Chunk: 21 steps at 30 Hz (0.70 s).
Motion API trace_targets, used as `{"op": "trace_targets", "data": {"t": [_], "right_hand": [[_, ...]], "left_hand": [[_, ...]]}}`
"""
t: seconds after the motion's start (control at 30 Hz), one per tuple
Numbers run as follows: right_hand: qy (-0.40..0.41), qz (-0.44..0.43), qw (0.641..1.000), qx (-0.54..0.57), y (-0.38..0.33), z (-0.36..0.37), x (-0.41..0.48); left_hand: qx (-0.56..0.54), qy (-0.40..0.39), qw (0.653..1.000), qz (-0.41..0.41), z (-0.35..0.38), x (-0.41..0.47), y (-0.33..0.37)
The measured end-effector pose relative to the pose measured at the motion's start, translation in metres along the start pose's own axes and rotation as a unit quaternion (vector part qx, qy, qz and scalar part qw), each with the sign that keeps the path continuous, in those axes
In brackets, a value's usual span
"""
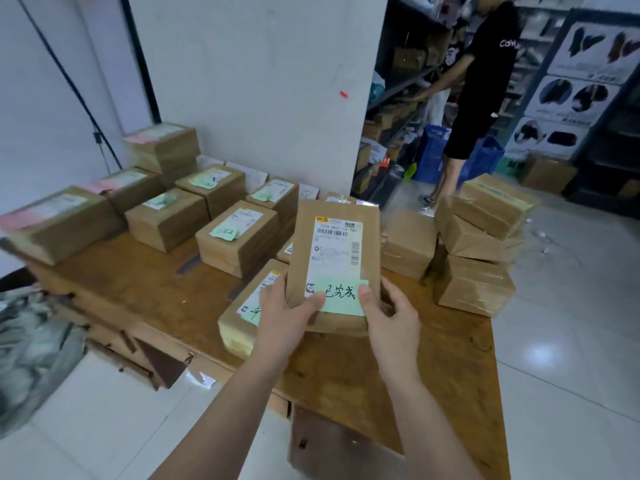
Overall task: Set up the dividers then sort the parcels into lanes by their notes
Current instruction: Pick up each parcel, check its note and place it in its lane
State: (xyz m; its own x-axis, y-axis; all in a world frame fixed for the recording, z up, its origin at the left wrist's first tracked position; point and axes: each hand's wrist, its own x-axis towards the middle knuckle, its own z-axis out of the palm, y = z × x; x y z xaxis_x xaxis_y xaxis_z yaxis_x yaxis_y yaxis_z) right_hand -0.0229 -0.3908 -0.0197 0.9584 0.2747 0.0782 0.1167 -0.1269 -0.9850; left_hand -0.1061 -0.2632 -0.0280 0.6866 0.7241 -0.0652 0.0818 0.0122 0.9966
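Note:
A brown cardboard parcel point(332, 237) is lifted above the wooden table point(145, 289), its white shipping label and green handwritten note point(343, 295) facing me. My left hand point(284, 315) grips its lower left edge, thumb on the note. My right hand point(388, 313) grips the lower right corner, thumb on the note too. Under my left hand lies another parcel point(242, 317) with a green note. Green-noted parcels point(239, 233) stand in rows behind, and pink-noted parcels point(59, 220) line the far left.
A stack of plain brown boxes point(481, 244) stands on the table's right side. White cards point(249, 173) lean against the wall behind the parcels. A person in black point(481, 81) stands at shelves in the back right. Tiled floor surrounds the table.

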Motion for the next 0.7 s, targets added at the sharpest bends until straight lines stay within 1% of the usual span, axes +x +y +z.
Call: {"op": "trace_targets", "data": {"t": [0.1,0.23,0.4,0.57,0.7], "right_hand": [[-0.032,-0.014,0.999,0.0,-0.01,0.029,-0.004],[-0.059,-0.02,0.998,-0.006,-0.021,0.073,-0.01],[-0.066,-0.024,0.997,-0.021,-0.032,0.137,-0.02],[-0.06,-0.023,0.998,-0.026,-0.046,0.202,-0.04],[-0.054,0.0,0.998,-0.033,-0.048,0.248,-0.055]], "left_hand": [[0.006,0.025,1.0,0.001,-0.034,0.007,-0.001],[0.002,0.034,0.999,-0.002,-0.081,0.02,-0.003],[0.011,0.044,0.999,0.016,-0.146,0.041,-0.005],[0.016,0.041,0.999,0.012,-0.214,0.062,-0.007],[0.028,0.017,0.999,0.006,-0.26,0.078,-0.014]]}}
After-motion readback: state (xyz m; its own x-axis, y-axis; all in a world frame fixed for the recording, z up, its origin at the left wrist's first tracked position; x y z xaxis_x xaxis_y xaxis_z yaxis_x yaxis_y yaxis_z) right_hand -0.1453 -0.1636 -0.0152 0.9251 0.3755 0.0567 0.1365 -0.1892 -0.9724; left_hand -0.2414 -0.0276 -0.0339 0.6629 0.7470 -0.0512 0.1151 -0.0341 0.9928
